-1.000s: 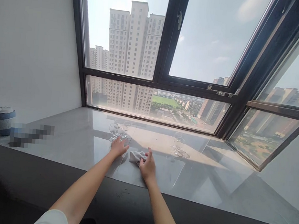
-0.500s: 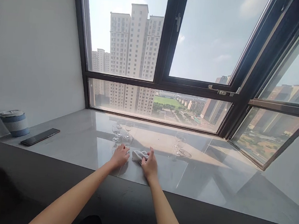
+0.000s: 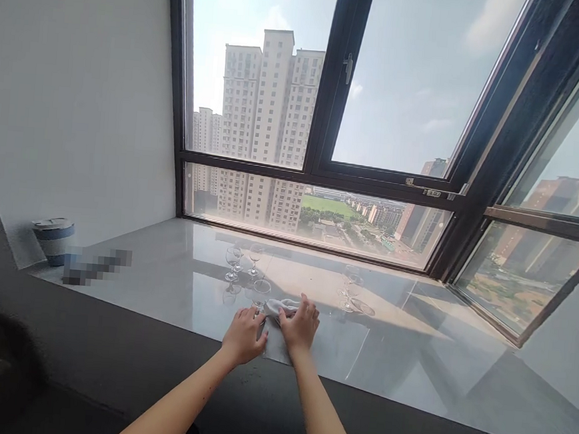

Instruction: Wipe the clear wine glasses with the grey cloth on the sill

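A lidded blue-and-white container [image 3: 53, 242] stands at the left end of the ledge [image 3: 159, 280]. Rightward, stemmed glasses [image 3: 233, 258] stand upright near the window [image 3: 253, 166]. The left hand [image 3: 244, 337] is at the nearer glass [image 3: 262, 287]; whether its fingers grip it cannot be determined. Just right, the pale cloth [image 3: 280, 307] is grasped by the right hand [image 3: 301, 326]. Further right stands faintly visible glassware [image 3: 348, 294].

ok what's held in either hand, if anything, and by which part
The right hand holds the pale cloth by its right end. The left hand is by the nearest glass; grip unclear.
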{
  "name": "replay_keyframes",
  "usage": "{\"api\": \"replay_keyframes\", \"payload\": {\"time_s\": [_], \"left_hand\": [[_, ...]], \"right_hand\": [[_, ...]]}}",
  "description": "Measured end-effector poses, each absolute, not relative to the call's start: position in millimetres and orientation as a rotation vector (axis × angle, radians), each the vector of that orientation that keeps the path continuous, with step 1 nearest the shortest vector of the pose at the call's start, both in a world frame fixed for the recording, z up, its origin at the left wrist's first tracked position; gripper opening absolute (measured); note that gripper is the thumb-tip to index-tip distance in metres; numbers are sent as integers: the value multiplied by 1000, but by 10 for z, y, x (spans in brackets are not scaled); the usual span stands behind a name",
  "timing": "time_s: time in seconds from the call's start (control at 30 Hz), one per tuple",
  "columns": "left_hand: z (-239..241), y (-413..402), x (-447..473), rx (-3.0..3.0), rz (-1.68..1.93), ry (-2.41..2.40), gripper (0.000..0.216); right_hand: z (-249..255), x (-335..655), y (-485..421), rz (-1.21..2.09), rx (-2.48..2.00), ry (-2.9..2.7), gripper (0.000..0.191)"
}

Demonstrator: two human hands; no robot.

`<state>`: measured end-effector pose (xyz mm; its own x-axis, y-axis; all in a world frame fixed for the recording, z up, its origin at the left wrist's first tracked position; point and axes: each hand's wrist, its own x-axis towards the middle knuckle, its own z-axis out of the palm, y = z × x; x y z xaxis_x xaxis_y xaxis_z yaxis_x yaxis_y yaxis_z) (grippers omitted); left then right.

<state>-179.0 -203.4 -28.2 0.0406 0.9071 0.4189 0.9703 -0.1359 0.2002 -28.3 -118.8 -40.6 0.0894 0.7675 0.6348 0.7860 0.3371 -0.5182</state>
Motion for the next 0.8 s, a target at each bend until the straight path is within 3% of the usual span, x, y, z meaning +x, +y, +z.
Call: {"api": "replay_keyframes", "payload": {"time_s": [0.27, 0.5, 0.67, 0.8], "left_hand": [[-247, -2148, -1746, -2090, -633, -1939, 17], [-246, -2161, -1725, -2070, -594, -1924, 18], [-256, -2159, -1728, -2061, -591, -1916, 18], [-260, -2156, -1731, -2084, -624, -1925, 17]], "right_hand": [[-452, -270, -1129, 184, -1377, -1781, 54], [-402, -164, -1133, 428, -1335, -1472, 48], [80, -175, -1185, 387, -1174, -1476, 51], [630, -320, -1308, 192, -982, -1809, 57]]}}
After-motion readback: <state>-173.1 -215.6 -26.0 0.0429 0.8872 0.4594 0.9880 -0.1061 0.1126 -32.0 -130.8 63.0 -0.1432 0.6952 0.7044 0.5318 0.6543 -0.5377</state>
